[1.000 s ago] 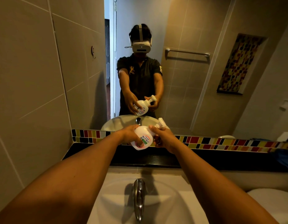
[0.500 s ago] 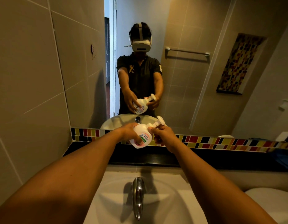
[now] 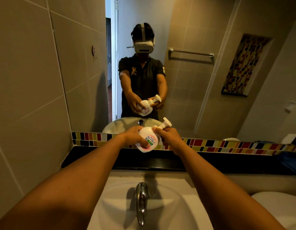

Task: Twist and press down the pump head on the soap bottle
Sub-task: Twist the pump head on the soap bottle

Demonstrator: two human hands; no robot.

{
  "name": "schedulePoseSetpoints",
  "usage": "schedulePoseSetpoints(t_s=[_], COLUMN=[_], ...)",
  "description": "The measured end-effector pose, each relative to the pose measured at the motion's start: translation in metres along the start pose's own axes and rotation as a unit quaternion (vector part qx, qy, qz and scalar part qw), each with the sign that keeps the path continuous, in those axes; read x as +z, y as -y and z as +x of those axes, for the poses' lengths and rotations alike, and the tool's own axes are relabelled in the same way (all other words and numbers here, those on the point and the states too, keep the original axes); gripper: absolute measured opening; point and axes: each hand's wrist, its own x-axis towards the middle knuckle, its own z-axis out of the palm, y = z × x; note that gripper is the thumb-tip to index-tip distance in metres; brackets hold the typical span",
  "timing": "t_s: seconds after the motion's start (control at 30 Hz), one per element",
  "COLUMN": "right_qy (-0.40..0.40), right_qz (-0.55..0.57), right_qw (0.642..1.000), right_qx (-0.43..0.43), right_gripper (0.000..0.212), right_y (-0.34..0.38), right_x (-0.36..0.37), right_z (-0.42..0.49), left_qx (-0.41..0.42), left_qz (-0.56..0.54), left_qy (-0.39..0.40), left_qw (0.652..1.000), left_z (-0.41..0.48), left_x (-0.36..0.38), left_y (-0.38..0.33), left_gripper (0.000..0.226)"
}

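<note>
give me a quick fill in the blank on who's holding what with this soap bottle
1. The left hand wraps the body of the soap ____.
2. The right hand grips the bottle's neck just below the ____ head.
3. The soap bottle is held above the ____, tilted with its top to the right.

Missing words: bottle; pump; sink

2 hands [image 3: 134, 136], 1 soap bottle [image 3: 148, 140], 1 tap [image 3: 141, 201]

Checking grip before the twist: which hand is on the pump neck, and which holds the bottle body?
The right hand pinches the neck below the pump head; the left hand wraps the soap bottle body.
</note>
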Motion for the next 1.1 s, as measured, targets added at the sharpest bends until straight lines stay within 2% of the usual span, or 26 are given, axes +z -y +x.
schedulePoseSetpoints(t_s=[0.07, 0.17, 0.33, 0.4, 0.5, 0.7, 1.1], right_qy=[-0.015, -0.024, -0.022, -0.019, -0.029, -0.074, -0.133], right_qz=[-0.011, -0.006, 0.039, 0.038, 0.039, 0.001, 0.012], right_qw=[1.000, 1.000, 0.999, 0.999, 0.999, 0.997, 0.990], right_qx=[-0.003, 0.003, 0.007, -0.001, -0.006, 0.005, 0.037], right_gripper=[0.038, 0.037, 0.027, 0.024, 0.022, 0.024, 0.026], right_y=[-0.002, -0.004, 0.001, 0.004, 0.010, 0.010, -0.012], right_x=[0.000, 0.001, 0.001, 0.001, 0.001, 0.000, -0.004], right_z=[-0.001, -0.001, 0.001, 0.002, 0.004, 0.006, 0.011], left_qx=[0.007, -0.024, -0.099, -0.104, -0.082, -0.032, 0.035], left_qz=[-0.011, -0.072, -0.263, -0.286, -0.251, -0.109, -0.014], left_qy=[-0.003, 0.060, 0.156, 0.167, 0.148, 0.070, 0.007], left_qw=[1.000, 0.995, 0.947, 0.938, 0.953, 0.991, 0.999], left_z=[0.000, -0.005, -0.017, -0.020, -0.018, -0.013, -0.001], left_x=[0.005, 0.005, -0.002, -0.004, -0.004, 0.006, 0.029], left_y=[0.002, 0.003, -0.006, -0.009, -0.012, -0.018, -0.011], left_gripper=[0.059, 0.053, 0.032, 0.027, 0.032, 0.039, 0.057])
